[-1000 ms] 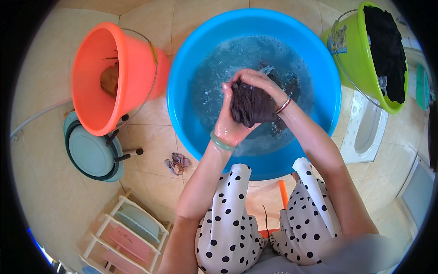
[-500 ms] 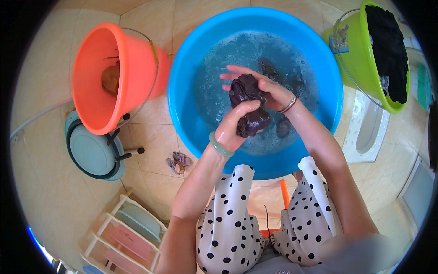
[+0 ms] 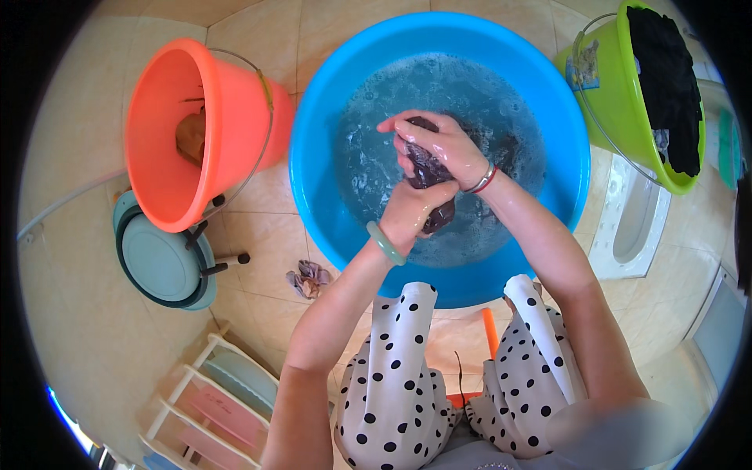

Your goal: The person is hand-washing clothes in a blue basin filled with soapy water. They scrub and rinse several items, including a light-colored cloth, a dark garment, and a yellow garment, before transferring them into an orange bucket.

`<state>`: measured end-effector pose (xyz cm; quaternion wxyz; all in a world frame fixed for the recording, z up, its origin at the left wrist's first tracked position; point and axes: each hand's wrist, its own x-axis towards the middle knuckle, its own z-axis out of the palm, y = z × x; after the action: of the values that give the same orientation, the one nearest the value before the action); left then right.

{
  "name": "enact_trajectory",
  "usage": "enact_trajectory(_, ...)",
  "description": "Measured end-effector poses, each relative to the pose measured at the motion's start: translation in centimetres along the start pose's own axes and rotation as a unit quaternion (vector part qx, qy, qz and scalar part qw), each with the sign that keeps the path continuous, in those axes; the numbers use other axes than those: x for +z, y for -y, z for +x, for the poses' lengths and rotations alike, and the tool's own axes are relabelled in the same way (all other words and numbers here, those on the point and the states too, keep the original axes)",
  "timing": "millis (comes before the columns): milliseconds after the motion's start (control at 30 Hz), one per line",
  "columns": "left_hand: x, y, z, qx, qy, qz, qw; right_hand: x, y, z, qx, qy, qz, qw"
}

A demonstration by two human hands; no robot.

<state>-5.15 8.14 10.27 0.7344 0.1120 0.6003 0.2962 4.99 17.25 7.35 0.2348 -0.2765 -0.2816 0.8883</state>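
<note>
Over the blue basin, both of my hands grip a wet, dark brownish-purple piece of cloth, bunched into a long roll. My left hand, a pale green bangle at its wrist, is closed round the near end. At the far end, my right hand wraps its fingers and thumb over the cloth. Soapy water with foam fills the basin below them. More dark cloth lies in the water beside my right wrist, partly hidden by the hand.
An orange bucket with brown cloth inside stands left; a lime-green bucket heaped with black cloth stands right. Folded basins, a small cloth bundle and a white rack are at left. A white squat toilet lies right.
My right hand's outstretched fingers have closed over the cloth's far end. My left hand has shifted slightly right, and the cloth is now squeezed narrower between both hands.
</note>
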Motion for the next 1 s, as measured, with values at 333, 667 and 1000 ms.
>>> enact_trajectory(333, -1.8, 4.7, 3.0, 0.188, -0.131, 0.228, 0.946, -0.9, -4.2, 2.0, -0.019, -0.093, -0.043, 0.995)
enact_trajectory(667, -8.6, -9.5, -9.2, 0.377, 0.108, -0.415, 0.821, -11.0, -1.5, 0.0, -0.049, -0.243, -0.669, 0.701)
enact_trajectory(1000, -9.4, -3.0, -3.2, 0.257, -0.123, -0.301, 0.91, -14.7, -2.1, -6.6, -0.097, -0.376, -0.683, 0.619)
